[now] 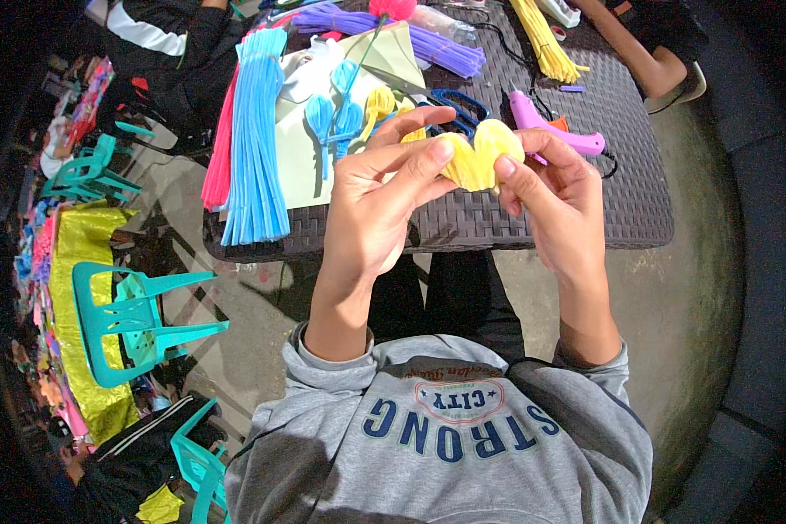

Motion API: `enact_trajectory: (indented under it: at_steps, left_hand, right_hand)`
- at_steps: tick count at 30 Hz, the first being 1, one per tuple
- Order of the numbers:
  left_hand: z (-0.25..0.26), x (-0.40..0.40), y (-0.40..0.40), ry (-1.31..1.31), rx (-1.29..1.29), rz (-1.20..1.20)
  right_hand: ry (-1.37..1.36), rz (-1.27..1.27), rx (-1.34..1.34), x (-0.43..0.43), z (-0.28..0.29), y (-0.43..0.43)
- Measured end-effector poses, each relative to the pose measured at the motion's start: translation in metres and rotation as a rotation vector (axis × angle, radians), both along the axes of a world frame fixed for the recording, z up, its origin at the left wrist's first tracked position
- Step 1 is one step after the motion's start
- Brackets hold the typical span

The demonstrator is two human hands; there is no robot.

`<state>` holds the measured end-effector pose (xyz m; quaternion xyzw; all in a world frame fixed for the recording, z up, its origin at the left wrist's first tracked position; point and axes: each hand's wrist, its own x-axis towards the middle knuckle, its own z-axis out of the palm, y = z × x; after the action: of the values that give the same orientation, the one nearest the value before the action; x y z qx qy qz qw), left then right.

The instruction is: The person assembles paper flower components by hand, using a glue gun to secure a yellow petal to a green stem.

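Note:
Between both hands is a yellow petal piece [481,157] of pipe cleaners, with two rounded lobes. My left hand [393,177] pinches its left lobe between thumb and fingers. At the right lobe, the thumb and fingers of my right hand [553,183] grip it, the thumb on the near face. Behind my left hand lie blue pipe-cleaner petals [340,114] and a yellow looped piece [378,105]. Scissors with dark blue handles [462,108] rest just past the held piece, partly hidden by my fingers.
On the dark woven-pattern table [629,190] lie bundles of blue [255,137], purple [426,46] and yellow pipe cleaners [547,39]. A pink glue gun [550,124] is beyond my right hand. Another person's arm [635,52] is at the far right. Teal chairs [137,321] stand at left.

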<state>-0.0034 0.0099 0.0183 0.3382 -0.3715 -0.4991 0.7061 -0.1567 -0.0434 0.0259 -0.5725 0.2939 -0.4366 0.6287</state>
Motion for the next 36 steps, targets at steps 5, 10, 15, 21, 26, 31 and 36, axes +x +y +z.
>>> enact_trajectory:
  at_steps: [5, 10, 15, 21, 26, 31, 36]
  left_hand:
    - [-0.005, 0.006, -0.002, -0.146, -0.009, 0.037]
    - [0.005, 0.003, 0.003, 0.110, 0.115, -0.125]
    - [-0.001, 0.003, 0.002, 0.126, 0.093, -0.084]
    - [-0.003, 0.004, 0.002, 0.157, 0.078, -0.103]
    - [-0.001, 0.003, 0.002, 0.161, 0.092, -0.087]
    - [-0.002, 0.003, 0.001, 0.185, 0.078, -0.071]
    - [0.000, 0.003, 0.001, 0.191, 0.089, -0.071]
  right_hand:
    - [-0.034, -0.002, 0.034, -0.001, -0.001, -0.002]
    - [-0.024, -0.015, 0.035, 0.000, -0.002, -0.002]
    - [-0.023, -0.018, 0.028, 0.001, -0.002, -0.002]
    - [-0.054, -0.001, 0.038, 0.000, -0.005, -0.004]
    - [-0.052, 0.008, 0.050, 0.000, -0.005, -0.004]
    - [-0.041, 0.005, 0.036, -0.001, -0.003, -0.003]
    - [-0.061, 0.013, 0.061, -0.002, -0.002, -0.003]
